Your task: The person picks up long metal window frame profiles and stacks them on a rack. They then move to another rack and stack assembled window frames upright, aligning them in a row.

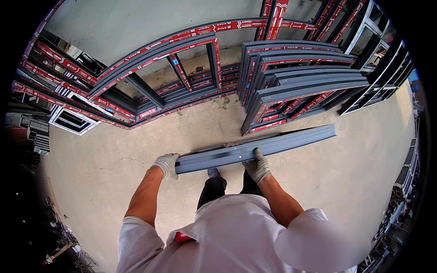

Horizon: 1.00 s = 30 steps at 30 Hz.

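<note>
A grey metal window frame (291,139), seen nearly edge-on, is held in front of my body above the floor, its right end a little farther away than its left. My left hand (166,166), in a striped work glove, is closed round its left end. Near the middle of the near edge, my right hand (258,170), gloved the same way, grips it with the thumb on top and the fingers hidden beneath. Two small light dots show on its upper face. What lies below the frame is mostly hidden.
Beyond it on the right, several grey frames (314,82) with red film strips lean in a stack. Another group of red-taped frames (150,68) stands at the far left against the wall. A small white-edged frame (73,120) rests beside them. Long profiles (400,182) lie along the right edge.
</note>
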### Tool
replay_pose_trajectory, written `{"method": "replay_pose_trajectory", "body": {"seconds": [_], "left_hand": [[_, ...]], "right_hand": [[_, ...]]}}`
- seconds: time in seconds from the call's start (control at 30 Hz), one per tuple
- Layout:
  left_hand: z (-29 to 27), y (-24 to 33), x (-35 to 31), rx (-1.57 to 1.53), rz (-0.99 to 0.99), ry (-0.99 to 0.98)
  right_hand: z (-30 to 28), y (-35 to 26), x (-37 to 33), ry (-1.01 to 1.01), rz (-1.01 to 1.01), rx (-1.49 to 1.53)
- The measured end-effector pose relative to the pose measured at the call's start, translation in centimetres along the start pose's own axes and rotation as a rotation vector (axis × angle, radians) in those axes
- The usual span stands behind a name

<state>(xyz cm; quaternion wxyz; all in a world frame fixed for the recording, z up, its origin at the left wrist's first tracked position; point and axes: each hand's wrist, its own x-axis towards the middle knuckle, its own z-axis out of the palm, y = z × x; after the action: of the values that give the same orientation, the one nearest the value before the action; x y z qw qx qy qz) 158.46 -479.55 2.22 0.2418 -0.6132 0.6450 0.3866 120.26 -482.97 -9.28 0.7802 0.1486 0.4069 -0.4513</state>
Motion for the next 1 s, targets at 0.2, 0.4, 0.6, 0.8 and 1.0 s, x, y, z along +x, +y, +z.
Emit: {"method": "replay_pose_trajectory", "body": {"seconds": [0.2, 0.4, 0.6, 0.8, 1.0], "left_hand": [[4.3, -5.7, -4.1, -0.045, -0.214, 0.191], [10.7, -0.2, -5.5, -0.321, -0.305, 0.973], [21.2, 4.5, -0.2, -1.589, -0.717, 1.149], [15.1, 8.3, 1.7, -2.599, -0.325, 0.563], [14.5, 8.3, 5.1, -2.723, -0.314, 0.547]], "right_hand": [[2.2, 5.9, -1.0, 0.021, 0.17, -0.089], [1.4, 2.6, -1.3, 0.028, 0.185, -0.081], [-1.3, -8.4, -0.1, 0.231, -0.042, -0.006], [-6.9, -21.5, 2.6, 0.134, -0.18, -0.09], [-7.5, -23.6, 2.9, 0.174, -0.244, -0.156]]}}
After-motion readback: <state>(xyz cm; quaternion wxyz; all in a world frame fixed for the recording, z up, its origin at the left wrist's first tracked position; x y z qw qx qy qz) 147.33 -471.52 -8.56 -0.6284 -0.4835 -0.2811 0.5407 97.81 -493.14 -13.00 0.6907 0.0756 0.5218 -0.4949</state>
